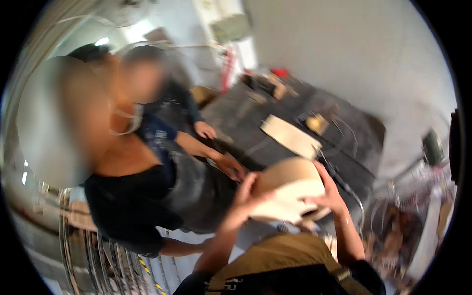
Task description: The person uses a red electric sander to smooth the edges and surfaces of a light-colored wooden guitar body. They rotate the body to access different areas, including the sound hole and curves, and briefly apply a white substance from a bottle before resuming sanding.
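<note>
Between my two hands is a pale, unpainted wooden instrument body (282, 199), likely a small guitar body, with curved sides and a dark opening near its lower right. It is held tilted in front of my brown apron (290, 250). My left hand (248, 194) grips its left side, fingers partly blurred by motion. On the other side, my right hand (327, 191) is wrapped round the right edge, with the thumb lying across the pale face. A flat pale wood board (291, 136) lies on the dark workbench (241, 120) just beyond the body.
Two people stand close on my left; the nearer one wears a dark top (123, 201). Another hand (231, 167) is near my left hand. A yellow round thing (314, 123), cables and tools lie on the bench. Dark bars (101, 255) stand lower left; clutter (396, 236) fills the right.
</note>
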